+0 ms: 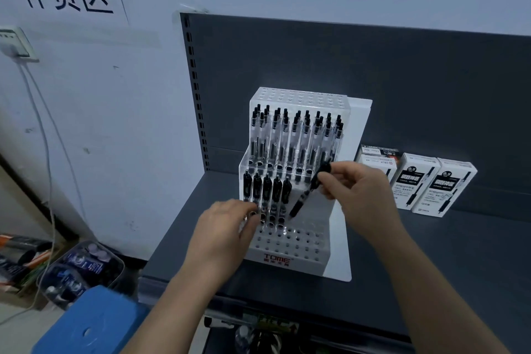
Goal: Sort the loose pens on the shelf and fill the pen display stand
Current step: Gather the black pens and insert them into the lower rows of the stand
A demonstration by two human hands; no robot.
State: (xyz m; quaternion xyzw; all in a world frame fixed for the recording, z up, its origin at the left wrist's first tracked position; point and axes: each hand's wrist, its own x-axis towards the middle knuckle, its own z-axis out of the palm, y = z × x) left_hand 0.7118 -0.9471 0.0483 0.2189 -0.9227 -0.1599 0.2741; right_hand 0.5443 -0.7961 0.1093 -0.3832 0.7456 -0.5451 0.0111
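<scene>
A white tiered pen display stand (290,259) stands on the dark grey shelf (431,261). Its upper tier holds several clear pens with black caps (293,135). The middle tier holds several black pens (267,190) on its left side. My right hand (359,190) pinches a black pen (304,195) by its upper end, tilted, tip down over the middle tier just right of the standing black pens. My left hand (227,227) rests against the stand's left front corner, fingers curled at the lower holes; what they hold, if anything, is hidden.
Three white pen boxes (425,184) lie on the shelf to the right of the stand. A blue stool (86,322) and a clear bin of items (80,270) sit on the floor at lower left. A cable hangs down the wall at left.
</scene>
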